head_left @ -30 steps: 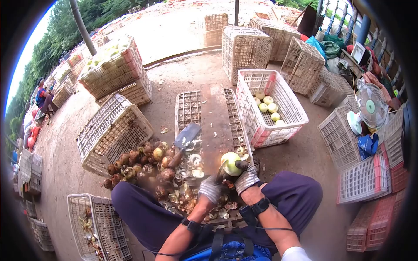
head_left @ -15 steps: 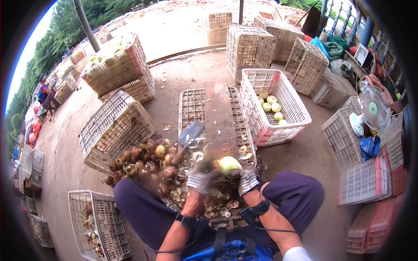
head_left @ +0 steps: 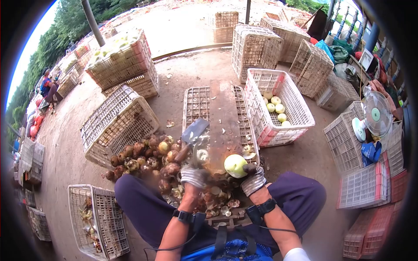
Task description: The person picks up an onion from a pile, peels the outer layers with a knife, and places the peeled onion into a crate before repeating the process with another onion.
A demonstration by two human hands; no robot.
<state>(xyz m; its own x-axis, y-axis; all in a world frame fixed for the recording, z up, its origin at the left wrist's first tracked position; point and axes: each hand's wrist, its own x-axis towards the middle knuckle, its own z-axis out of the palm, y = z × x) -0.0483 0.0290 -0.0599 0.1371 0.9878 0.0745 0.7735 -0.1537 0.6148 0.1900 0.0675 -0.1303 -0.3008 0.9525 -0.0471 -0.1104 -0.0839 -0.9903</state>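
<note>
My right hand (head_left: pixel 254 177), in a striped glove with dark fingers, closes on the right side of a pale, smooth, peeled onion-like bulb (head_left: pixel 235 165). The bulb is at the near end of a long wooden board (head_left: pixel 224 117). My left hand (head_left: pixel 193 175), gloved alike, is just left of the board, its fingers blurred beside the handle of a cleaver (head_left: pixel 194 131). The cleaver's wide blade rests against the board's left side. Brown, unpeeled bulbs (head_left: pixel 150 152) lie heaped left of my left hand, with peelings (head_left: pixel 217 200) scattered between my knees.
The board lies over a flat crate (head_left: pixel 197 95). A white and pink crate (head_left: pixel 300 124) holding several peeled bulbs stands right of it. Left are a tipped crate (head_left: pixel 113 111) and a crate with scraps (head_left: pixel 100 222). A fan (head_left: pixel 375 114) sits far right; a person (head_left: pixel 48 87) sits far left.
My left hand has moved left, away from the bulb and towards the cleaver handle. My right hand has moved slightly right with the bulb. The whole view has shifted a little.
</note>
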